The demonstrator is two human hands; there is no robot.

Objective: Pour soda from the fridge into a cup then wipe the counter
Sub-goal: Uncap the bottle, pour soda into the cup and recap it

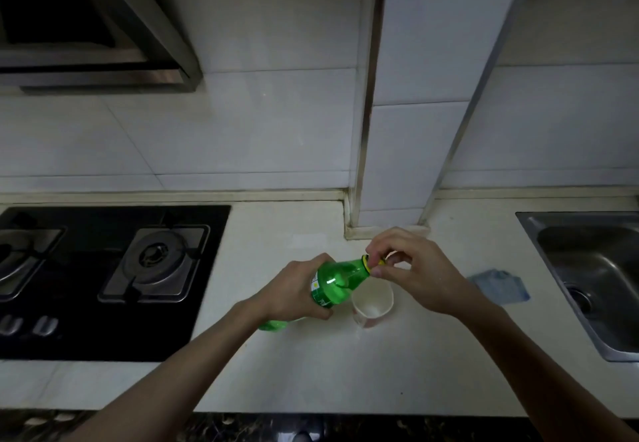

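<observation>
A green soda bottle (337,281) is tilted over the white counter (380,372), its neck pointing up and to the right. My left hand (294,291) grips the bottle round its labelled middle. My right hand (413,270) pinches the yellow cap (375,262) at the bottle's mouth with thumb and fingers. A white paper cup (373,301) stands on the counter just below the bottle neck and between my hands. I see no liquid level in the cup. A blue cloth (499,286) lies crumpled on the counter to the right.
A black gas hob (103,279) with two burners fills the counter's left side. A steel sink (594,279) is set in at the right. A tiled pillar (390,165) juts out behind the cup. The range hood (93,27) hangs at upper left.
</observation>
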